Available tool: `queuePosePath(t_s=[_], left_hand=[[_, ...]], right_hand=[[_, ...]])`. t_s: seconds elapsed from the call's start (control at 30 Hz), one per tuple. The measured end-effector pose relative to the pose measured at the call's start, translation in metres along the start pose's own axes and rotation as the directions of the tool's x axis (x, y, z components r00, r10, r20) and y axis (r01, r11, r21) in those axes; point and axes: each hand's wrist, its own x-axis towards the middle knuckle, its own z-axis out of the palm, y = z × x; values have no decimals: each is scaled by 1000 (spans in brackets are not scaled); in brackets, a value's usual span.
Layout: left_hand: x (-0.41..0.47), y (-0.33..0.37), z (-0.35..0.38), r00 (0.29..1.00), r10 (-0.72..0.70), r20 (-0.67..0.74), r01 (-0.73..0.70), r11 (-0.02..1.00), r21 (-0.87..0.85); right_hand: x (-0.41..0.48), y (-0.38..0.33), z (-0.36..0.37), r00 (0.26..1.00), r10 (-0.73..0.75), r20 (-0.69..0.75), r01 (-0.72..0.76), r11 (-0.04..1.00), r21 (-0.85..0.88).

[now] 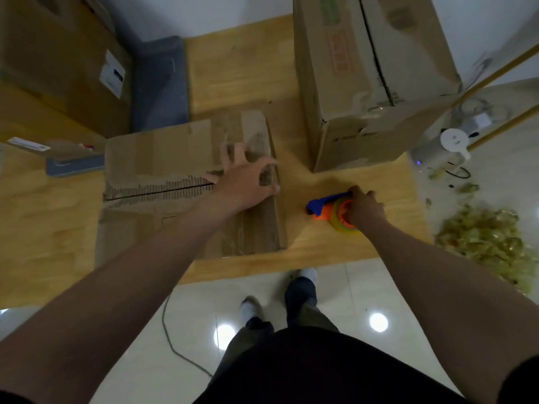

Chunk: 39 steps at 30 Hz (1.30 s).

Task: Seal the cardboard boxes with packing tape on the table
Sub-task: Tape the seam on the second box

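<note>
A worn cardboard box (pixel 163 158) lies in the middle of the wooden table (pixel 239 71), its top flaps closed with a torn seam running left to right. My left hand (pixel 248 179) rests on the right end of that seam with fingers spread. To the right, my right hand (pixel 364 208) grips an orange and blue tape dispenser (pixel 326 207) with a roll of clear tape, low over the table beside the box. A taller cardboard box (pixel 364 68) stands at the back right, its top seam showing as a dark line.
Another big cardboard box (pixel 58 53) stands at the back left beside a grey object (pixel 160 83). A grey flat item (pixel 73 166) lies left of the box. On the floor at right are a heap of crumpled used tape (pixel 490 240) and a white appliance (pixel 449 141).
</note>
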Motion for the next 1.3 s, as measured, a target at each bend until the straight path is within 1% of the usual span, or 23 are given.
queuePosePath(t_s=[0.07,0.17,0.2,0.27,0.33,0.4,0.43,0.5,0.57,0.6,0.63,0.67,0.7,0.73,0.77,0.83,0.9,0.97,1.1,1.2,1.3], left_hand=[[-2,3,-4,1000,-17,-4,17,1000,16],[-6,4,-8,1000,1,-30,-1,1000,-1],[-8,4,-9,999,16,-49,-17,1000,-20],[-13,2,-9,994,54,-90,-58,997,-43],[-16,0,-8,977,145,-155,-149,989,-12],[-21,-3,-12,942,249,-226,-254,967,4],[-26,-5,-17,929,268,-255,-281,960,-13],[-36,-10,-29,932,222,-287,-261,959,-107],[-48,-16,-48,945,131,-298,-212,942,-259],[-53,-19,-60,954,89,-285,-190,918,-349],[-57,-22,-72,968,48,-248,-163,868,-469],[-62,-24,-84,982,7,-187,-119,791,-600],[-70,-26,-98,994,-29,-103,-54,693,-719],[-77,-30,-110,998,-57,-24,14,597,-802],[-85,-36,-122,997,-71,19,53,528,-848],[-97,-50,-143,996,-91,25,65,464,-883],[-108,-63,-157,993,-115,3,51,423,-905],[-117,-72,-169,992,-125,-7,43,394,-918],[-128,-87,-184,989,-145,-28,25,349,-937],[-129,-102,-190,988,-146,-47,6,341,-940],[-129,-115,-193,989,-133,-65,-13,356,-934]], right_hand=[[-5,-3,-9,998,33,45,-36,998,61],[-17,-10,-24,995,32,99,-47,987,155],[-22,-13,-28,995,25,98,-45,978,203],[-34,-16,-32,997,-6,82,-24,932,361],[-53,-20,-37,999,-36,17,21,840,542],[-76,-30,-47,995,-49,-91,97,741,665],[-87,-37,-52,988,-49,-146,138,695,706],[-109,-54,-60,968,-35,-247,214,625,750],[-129,-73,-68,939,-28,-342,296,570,766],[-138,-84,-73,922,-27,-386,336,550,765],[-148,-96,-77,902,-32,-430,378,542,751],[-154,-108,-81,880,-38,-473,415,546,728],[-160,-121,-84,856,-48,-514,453,548,703],[-165,-133,-86,836,-60,-545,484,547,683],[-169,-146,-87,817,-71,-572,512,546,663],[-177,-170,-90,781,-105,-615,564,542,623],[-184,-193,-91,755,-163,-635,607,539,584],[-188,-214,-89,741,-217,-635,635,534,559],[-197,-248,-84,721,-275,-637,670,511,538],[-202,-263,-82,706,-296,-643,692,484,537],[-201,-271,-82,704,-316,-637,697,484,530]])
